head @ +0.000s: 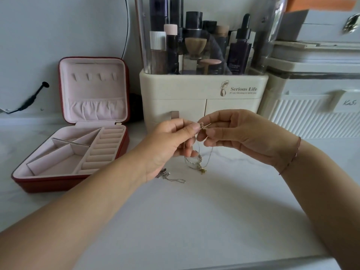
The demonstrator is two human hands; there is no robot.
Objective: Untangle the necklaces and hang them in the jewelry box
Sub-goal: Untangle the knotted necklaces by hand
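Note:
A knot of thin gold necklaces [198, 162] hangs between my hands above the white table. My left hand [171, 145] pinches the knot's top from the left, and my right hand [233, 135] pinches it from the right, fingertips nearly touching. The chains' loops and a small pendant trail down onto the table. A separate silver necklace [171, 177] lies loose on the table by my left wrist. The red jewelry box [64, 164] stands open at the left, its pink lid upright with a row of small hooks [94, 76] and no chain on them.
A cream cosmetics organizer [202, 98] full of bottles stands right behind my hands. White storage boxes [315, 106] are stacked at the right. A round mirror's edge and a black cable [31, 98] are at the far left. The table's front edge runs along the bottom.

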